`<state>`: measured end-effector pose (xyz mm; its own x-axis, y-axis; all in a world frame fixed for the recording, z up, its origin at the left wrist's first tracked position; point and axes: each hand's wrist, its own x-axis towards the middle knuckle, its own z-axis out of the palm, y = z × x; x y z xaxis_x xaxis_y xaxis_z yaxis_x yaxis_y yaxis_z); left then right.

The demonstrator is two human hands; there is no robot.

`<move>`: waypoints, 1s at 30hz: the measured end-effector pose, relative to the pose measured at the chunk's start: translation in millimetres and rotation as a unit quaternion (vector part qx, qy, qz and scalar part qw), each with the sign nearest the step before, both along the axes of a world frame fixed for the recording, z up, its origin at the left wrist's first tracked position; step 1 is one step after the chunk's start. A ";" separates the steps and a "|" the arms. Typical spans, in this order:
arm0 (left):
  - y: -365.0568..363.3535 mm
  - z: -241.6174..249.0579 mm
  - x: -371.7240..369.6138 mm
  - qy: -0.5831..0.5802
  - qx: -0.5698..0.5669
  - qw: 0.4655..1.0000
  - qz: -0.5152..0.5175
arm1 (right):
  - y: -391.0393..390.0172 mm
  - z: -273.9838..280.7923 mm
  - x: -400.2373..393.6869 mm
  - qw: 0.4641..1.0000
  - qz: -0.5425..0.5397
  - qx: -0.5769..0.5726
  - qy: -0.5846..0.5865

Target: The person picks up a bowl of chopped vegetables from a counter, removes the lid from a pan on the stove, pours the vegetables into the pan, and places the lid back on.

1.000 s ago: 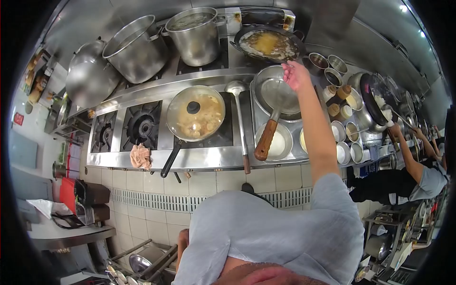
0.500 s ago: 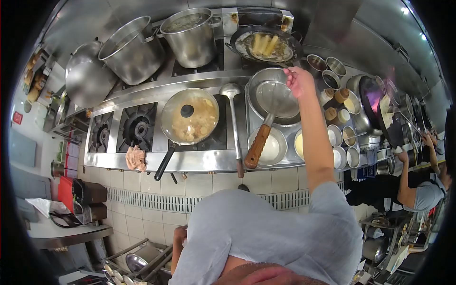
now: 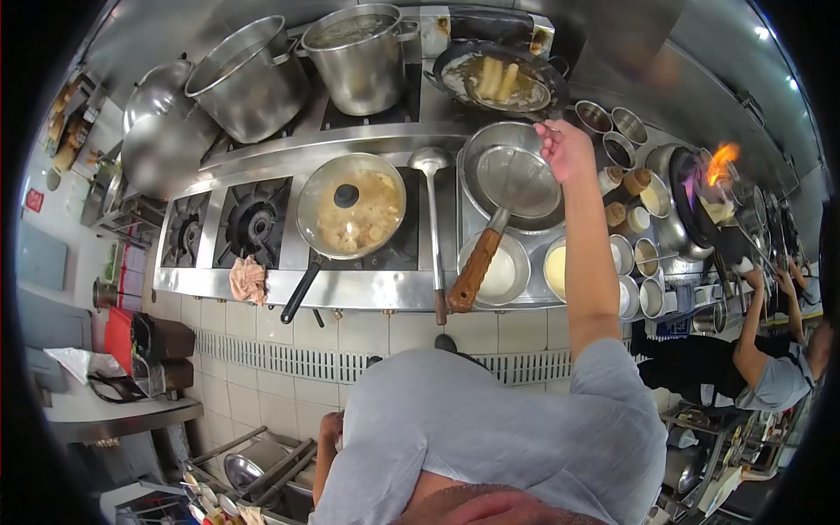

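Observation:
My right hand is closed on the thin handle of a skimmer, whose round rim lies in the black wok. Several pale yellow rolls sit together in bubbling oil there. Below this hand, a wooden-handled strainer rests across a metal basin. Down by my side, my left hand shows only in part beside the grey shirt; its fingers are mostly hidden.
A lidded pan of food and a long ladle lie on the stove. Tall pots stand behind. Seasoning bowls sit at right. A co-worker handles a flaming wok. A pinkish cloth lies at the stove edge.
The view has shifted slightly. My right hand keeps its hold on the skimmer, and the rolls stay in the wok. An orange flame has risen at the co-worker's wok.

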<state>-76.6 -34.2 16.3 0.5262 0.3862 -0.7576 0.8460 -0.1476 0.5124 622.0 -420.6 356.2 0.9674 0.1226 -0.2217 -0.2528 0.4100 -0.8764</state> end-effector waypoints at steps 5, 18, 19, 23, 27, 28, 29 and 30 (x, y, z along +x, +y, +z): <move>5.6 -51.1 -44.6 -0.014 0.094 0.982 -0.162 | 0.6 -9.3 10.2 1.000 -0.012 0.017 0.017; 57.1 -26.6 -9.2 -0.038 -0.004 0.992 -0.116 | -22.5 -6.8 -52.8 1.000 0.016 -0.006 0.009; 66.5 -19.8 1.9 -0.026 -0.021 0.992 -0.118 | -27.0 -6.8 -73.1 1.000 0.003 -0.011 0.002; 115.5 -25.7 41.6 0.008 -0.040 0.982 -0.186 | -54.8 -32.3 -162.9 0.998 -0.053 -0.024 -0.015; 180.0 -64.0 83.0 0.033 -0.042 0.951 -0.305 | -65.3 -80.9 -296.7 0.985 -0.166 0.000 0.043; 193.4 -66.1 95.7 0.035 -0.042 0.940 -0.336 | -65.3 -101.1 -333.2 0.981 -0.188 -0.003 0.051; 208.6 -72.7 109.2 0.020 -0.054 0.927 -0.370 | -60.1 -122.2 -371.7 0.969 -0.226 -0.012 0.099; 216.8 -70.1 123.4 0.042 -0.059 0.924 -0.375 | -53.6 -143.3 -413.5 0.952 -0.268 -0.018 0.148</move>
